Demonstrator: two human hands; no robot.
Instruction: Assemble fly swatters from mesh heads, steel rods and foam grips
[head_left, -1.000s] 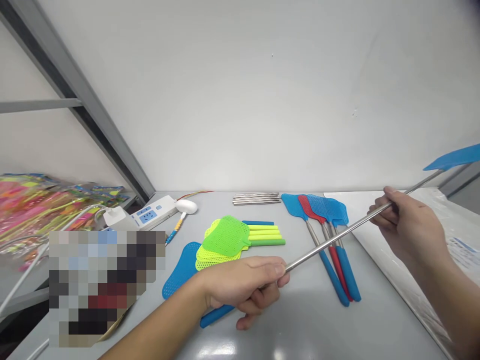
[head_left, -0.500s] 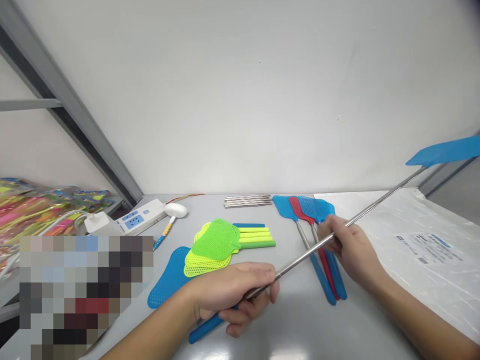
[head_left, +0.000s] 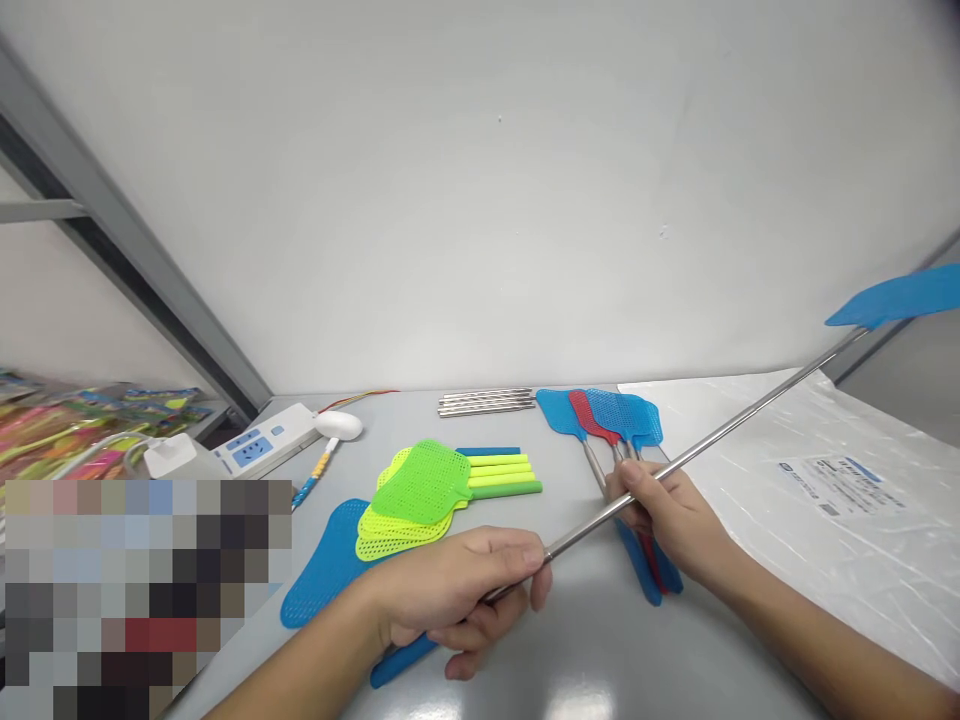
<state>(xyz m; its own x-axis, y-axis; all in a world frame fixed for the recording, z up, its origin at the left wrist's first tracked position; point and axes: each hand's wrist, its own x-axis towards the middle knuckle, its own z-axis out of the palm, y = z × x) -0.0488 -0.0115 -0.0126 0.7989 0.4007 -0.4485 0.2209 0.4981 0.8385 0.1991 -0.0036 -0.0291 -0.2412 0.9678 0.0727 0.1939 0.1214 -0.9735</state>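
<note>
A telescopic fly swatter with a blue head (head_left: 892, 297) and a drawn-out metal rod (head_left: 720, 432) slants up to the right above the table. My left hand (head_left: 469, 595) is closed around the lower part of the rod, and a blue handle (head_left: 405, 660) sticks out below it. My right hand (head_left: 660, 505) pinches the rod farther up. Behind that hand, several finished-looking swatters with blue and red heads (head_left: 589, 415) lie fanned out, their rods and handles partly hidden. Green and yellow swatter pieces (head_left: 427, 485) lie stacked left of centre, overlapping a blue swatter head (head_left: 326, 575).
Several short metal rods (head_left: 487, 401) lie at the wall. A white power strip (head_left: 262, 440) and a white device (head_left: 339, 426) on a striped cable stand to the left, near bagged colourful goods (head_left: 97, 430). White plastic packaging (head_left: 795, 440) covers the table's right side.
My right hand has slid down the rod toward my left hand. The camera view has shifted slightly to the right. Both hands still hold the swatter.
</note>
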